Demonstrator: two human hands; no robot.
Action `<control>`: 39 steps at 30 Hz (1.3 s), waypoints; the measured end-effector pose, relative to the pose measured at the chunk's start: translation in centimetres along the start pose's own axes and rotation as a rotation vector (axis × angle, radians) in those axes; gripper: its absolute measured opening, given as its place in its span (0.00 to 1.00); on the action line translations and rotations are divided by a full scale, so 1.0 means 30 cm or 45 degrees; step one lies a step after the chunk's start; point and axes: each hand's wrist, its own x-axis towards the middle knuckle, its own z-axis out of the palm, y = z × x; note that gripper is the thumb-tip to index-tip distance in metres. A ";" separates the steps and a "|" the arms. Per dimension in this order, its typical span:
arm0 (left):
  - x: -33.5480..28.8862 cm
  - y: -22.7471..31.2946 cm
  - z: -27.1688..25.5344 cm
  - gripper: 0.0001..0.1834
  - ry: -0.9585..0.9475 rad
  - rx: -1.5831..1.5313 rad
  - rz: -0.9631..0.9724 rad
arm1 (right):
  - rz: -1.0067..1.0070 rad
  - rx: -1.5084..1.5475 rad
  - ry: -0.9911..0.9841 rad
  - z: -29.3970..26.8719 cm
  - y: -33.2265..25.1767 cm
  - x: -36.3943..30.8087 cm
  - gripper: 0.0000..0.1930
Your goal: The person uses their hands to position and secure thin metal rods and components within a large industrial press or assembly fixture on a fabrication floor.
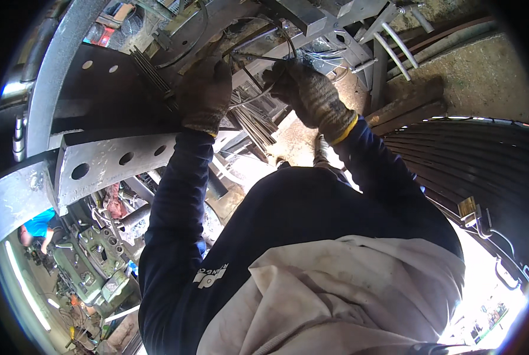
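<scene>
Fingers (pixel 221 72), gloved on both sides, look curled inward, but we cannot tell what they pinch. Left of them, a bundle of thin dark metal rods (pixel 151 77) could snag our left hand (pixel 204 93), in its soiled, dark knitted glove (pixel 202 113), if we swing sideways. Between the fingertips runs a thin, straight, dark metal rod (pixel 257 57); a loose grip could let it slip or spring. Our right hand (pixel 309 92) wears a grey knitted glove (pixel 329 111); loose pale wires (pixel 326 55) just right of its fingers could catch the knit if it drifts outward.
</scene>
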 end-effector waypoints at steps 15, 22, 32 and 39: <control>0.042 0.086 -0.098 0.08 -0.118 -0.055 0.066 | -0.206 0.137 0.411 0.116 0.113 0.031 0.20; 0.079 0.156 -0.160 0.18 0.279 0.047 0.037 | -0.422 -0.476 0.316 0.025 0.089 -0.076 0.13; -0.006 0.507 -0.257 0.13 -0.089 -0.298 -0.176 | -0.912 -1.623 -0.146 0.067 -0.077 -0.340 0.23; 0.025 0.502 -0.351 0.12 -0.392 0.203 0.283 | -0.828 -2.084 -0.237 0.023 -0.252 -0.339 0.16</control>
